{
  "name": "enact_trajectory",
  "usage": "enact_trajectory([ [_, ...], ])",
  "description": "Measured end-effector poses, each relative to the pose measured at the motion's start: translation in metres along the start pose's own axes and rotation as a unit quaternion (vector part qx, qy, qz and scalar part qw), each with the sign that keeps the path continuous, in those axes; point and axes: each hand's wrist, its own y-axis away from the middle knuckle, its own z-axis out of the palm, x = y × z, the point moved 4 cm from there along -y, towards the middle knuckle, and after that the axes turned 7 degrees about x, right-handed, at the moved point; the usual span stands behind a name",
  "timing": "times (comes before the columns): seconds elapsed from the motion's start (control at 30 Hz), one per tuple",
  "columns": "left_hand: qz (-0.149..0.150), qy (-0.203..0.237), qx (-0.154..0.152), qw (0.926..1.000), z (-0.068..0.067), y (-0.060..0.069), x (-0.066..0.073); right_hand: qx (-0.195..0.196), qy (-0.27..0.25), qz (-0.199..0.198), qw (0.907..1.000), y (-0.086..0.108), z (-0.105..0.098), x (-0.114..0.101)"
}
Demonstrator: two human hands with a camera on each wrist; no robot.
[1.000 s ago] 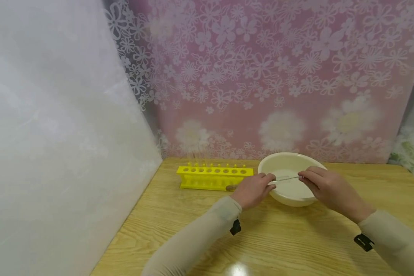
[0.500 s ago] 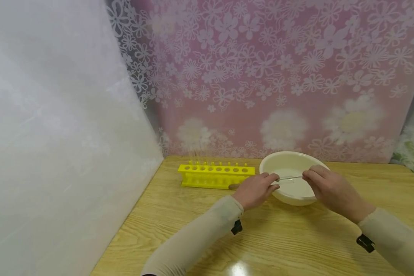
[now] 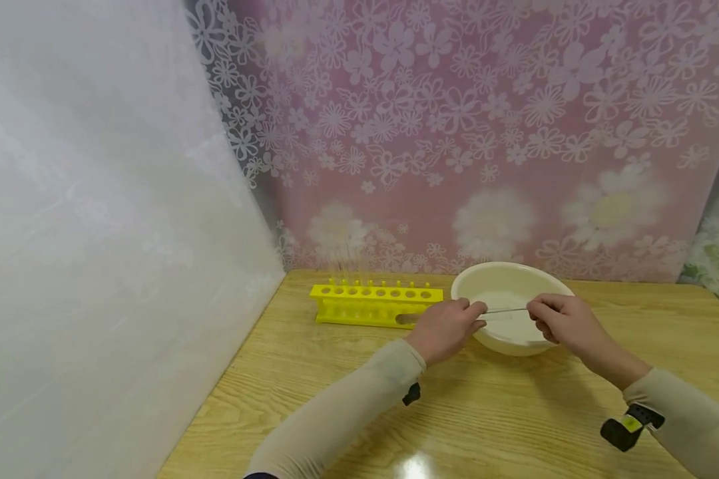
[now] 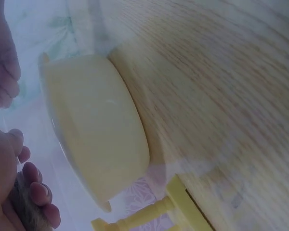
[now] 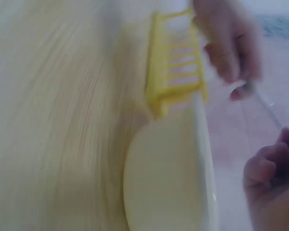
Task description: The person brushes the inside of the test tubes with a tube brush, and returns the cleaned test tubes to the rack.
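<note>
In the head view my left hand (image 3: 446, 330) grips a clear glass test tube (image 3: 404, 319), held nearly level, its rounded end sticking out on the left. My right hand (image 3: 569, 324) pinches the thin twisted-wire handle of a test tube brush (image 3: 508, 311), which runs toward the tube's mouth. Greyish bristles of the brush (image 4: 25, 204) show within the left hand's curled fingers in the left wrist view. Both hands are above a cream basin (image 3: 506, 348). The right wrist view is blurred but shows the wire (image 5: 273, 115) between the hands.
A yellow test tube rack (image 3: 374, 293) stands left of the basin, with several clear tubes (image 3: 346, 263) upright at its left end. Both are on a wood-grain table (image 3: 335, 372). A white sheet (image 3: 126, 266) hangs at the left, a pink floral curtain (image 3: 407, 133) behind.
My right hand has turned at the wrist, its fingers curling more, and the wrist-worn device has swung into fuller view. Both hands sit slightly farther right. The tube and brush stay held.
</note>
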Motion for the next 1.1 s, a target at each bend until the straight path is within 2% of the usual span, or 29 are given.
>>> enact_trajectory([
  [0.07,0.005,-0.016,0.002,0.9999,0.000,0.000,0.001,-0.027,-0.060,0.075,0.9950,-0.002,0.001,0.003],
  [0.1,0.006,-0.021,0.003,0.9998,0.000,0.000,0.002,-0.035,-0.073,0.098,0.9920,-0.003,0.001,0.004],
  [0.17,0.003,-0.020,-0.002,0.9998,0.000,0.000,0.001,-0.039,-0.059,0.105,0.9920,-0.003,0.001,0.004],
  [0.23,-0.007,-0.012,-0.014,0.9998,0.001,0.000,0.000,-0.028,-0.011,0.071,0.9970,0.000,0.001,0.002],
  [0.3,-0.022,0.004,-0.026,0.9994,0.002,0.001,-0.003,0.002,0.054,0.000,0.9985,0.004,0.002,-0.001],
  [0.33,-0.029,0.014,-0.032,0.9990,0.002,0.001,-0.004,0.020,0.083,-0.042,0.9955,0.005,0.003,-0.003],
  [0.4,-0.043,0.037,-0.040,0.9976,0.002,0.002,-0.006,0.059,0.132,-0.131,0.9808,0.008,0.004,-0.007],
  [0.47,-0.051,0.058,-0.042,0.9961,0.001,0.002,-0.008,0.095,0.180,-0.207,0.9569,0.010,0.004,-0.009],
  [0.53,-0.056,0.076,-0.047,0.9944,0.000,0.002,-0.008,0.124,0.216,-0.265,0.9316,0.011,0.004,-0.009],
  [0.57,-0.059,0.084,-0.049,0.9935,-0.001,0.002,-0.008,0.134,0.232,-0.288,0.9194,0.011,0.004,-0.009],
  [0.73,-0.077,0.121,-0.070,0.9871,0.001,0.010,-0.007,0.146,0.256,-0.387,0.8736,0.013,0.007,-0.009],
  [0.83,-0.085,0.131,-0.081,0.9844,0.003,0.014,-0.010,0.143,0.251,-0.432,0.8547,0.012,0.011,-0.012],
  [0.87,-0.085,0.130,-0.081,0.9845,0.003,0.015,-0.011,0.140,0.247,-0.435,0.8542,0.011,0.012,-0.013],
  [0.93,-0.085,0.127,-0.080,0.9850,0.002,0.015,-0.013,0.132,0.236,-0.429,0.8618,0.009,0.012,-0.015],
  [1.1,-0.058,0.109,-0.066,0.9902,0.000,0.007,-0.011,0.109,0.209,-0.360,0.9027,0.008,0.005,-0.015],
])
